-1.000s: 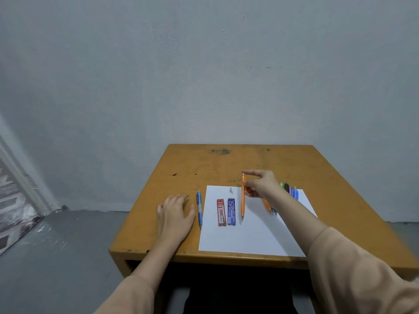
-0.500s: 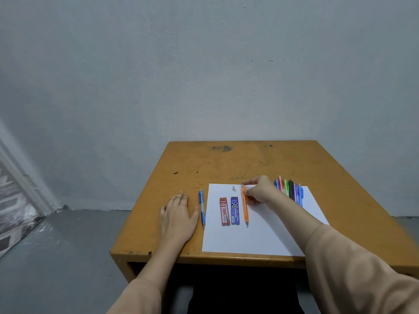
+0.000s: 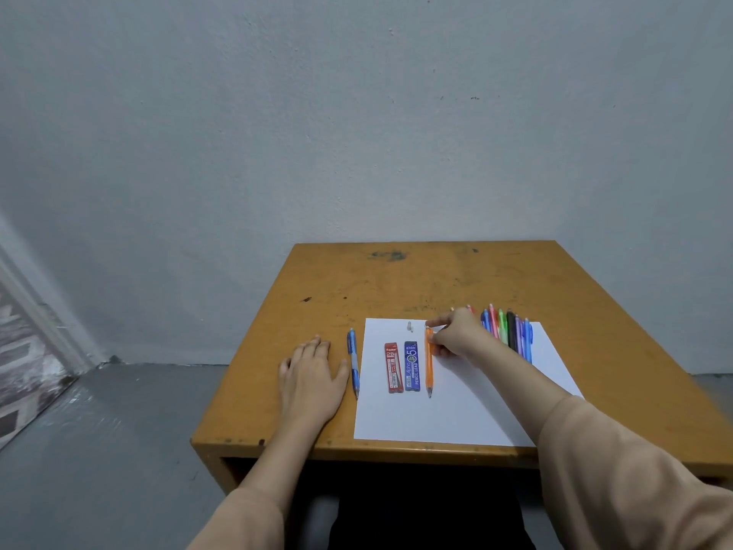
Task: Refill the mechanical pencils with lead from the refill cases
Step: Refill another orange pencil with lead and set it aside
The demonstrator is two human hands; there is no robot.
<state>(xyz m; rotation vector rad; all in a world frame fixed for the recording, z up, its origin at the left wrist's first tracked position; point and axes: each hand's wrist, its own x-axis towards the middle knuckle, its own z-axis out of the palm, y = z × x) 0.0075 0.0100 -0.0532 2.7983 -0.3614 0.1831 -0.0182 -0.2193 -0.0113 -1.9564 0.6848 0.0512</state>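
The blue mechanical pencil is the leftmost of the task's things. It lies on the bare wood of the tabletop, tip toward the near edge, just outside the left edge of the white sheet. To its left the left hand rests flat, palm down and fingers straight, holding nothing. Its thumb is right beside the pencil, but whether the two touch cannot be told.

On the left part of the sheet the red refill case and the blue refill case lie side by side, lengthwise. A small pale piece sits beyond them, near the sheet's far edge.

Just right of the blue case the orange mechanical pencil lies on the paper, parallel to the cases, tip toward the near edge. The right hand reaches across the sheet, and its curled fingers grip that pencil's far end.

Behind this hand a row of coloured pencils lies close together at the sheet's far right corner, their ends reaching over its far edge onto the wood. Both arms wear beige sleeves.
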